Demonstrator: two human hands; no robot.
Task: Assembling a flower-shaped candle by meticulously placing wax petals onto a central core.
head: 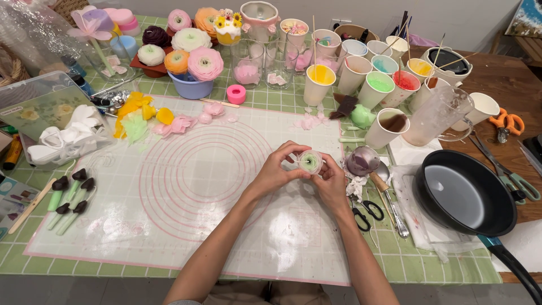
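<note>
Both my hands meet over the white silicone mat [186, 226] with pink concentric rings. Between them is a small round wax flower bud [310, 162], pale with a green centre. My left hand [278, 169] cups it from the left, fingertips on its top edge. From the right, my right hand [329, 181] pinches its side. The bud is held a little above the mat.
Paper cups of coloured wax [384, 85] crowd the back right. A black pan [463, 195], scissors [367, 212] and a spoon [395, 209] lie right. Finished wax flowers [192, 53] stand at the back, loose petals [147, 116] and green stems [70, 197] lie left.
</note>
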